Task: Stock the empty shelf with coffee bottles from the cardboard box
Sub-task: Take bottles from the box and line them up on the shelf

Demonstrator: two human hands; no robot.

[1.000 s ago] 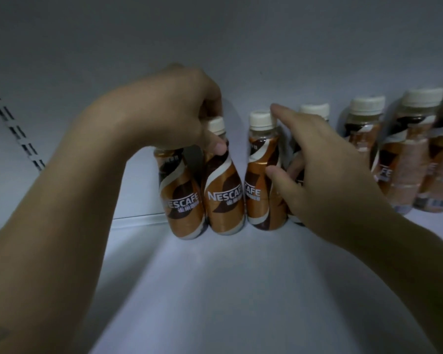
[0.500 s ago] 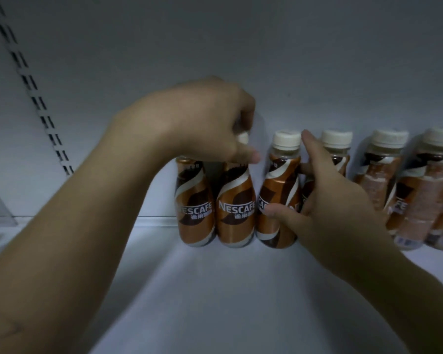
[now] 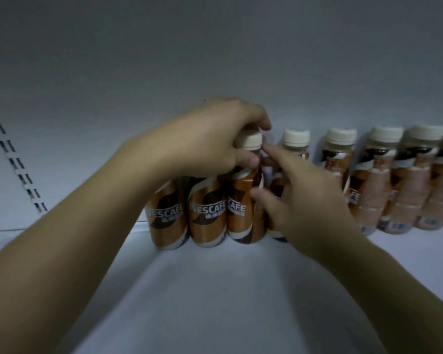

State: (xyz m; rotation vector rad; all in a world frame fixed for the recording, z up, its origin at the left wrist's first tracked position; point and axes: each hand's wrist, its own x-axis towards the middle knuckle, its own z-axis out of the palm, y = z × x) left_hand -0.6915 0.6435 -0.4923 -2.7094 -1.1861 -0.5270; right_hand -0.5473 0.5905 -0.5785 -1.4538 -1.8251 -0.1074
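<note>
Brown-and-orange Nescafe coffee bottles with cream caps stand in a row at the back of the white shelf (image 3: 215, 297). My left hand (image 3: 210, 141) is curled over the tops of the three leftmost bottles (image 3: 207, 218), its thumb on the neck of the third bottle (image 3: 243, 213), whose cap shows. My right hand (image 3: 302, 200) wraps the fourth bottle (image 3: 296, 137). Its thumb touches the third bottle's side and its index finger points up at the necks. Most of the fourth bottle is hidden behind that hand.
Several more coffee bottles (image 3: 376, 180) line the back wall to the right, up to the frame edge. A slotted upright strip (image 3: 16, 164) runs down the back wall at the left. Bare shelf surface lies in front of the row. The cardboard box is out of view.
My left hand has shifted right, from the two leftmost caps onto the third bottle's neck. My right hand has moved off the third bottle toward the fourth. The left bottles stand closer together.
</note>
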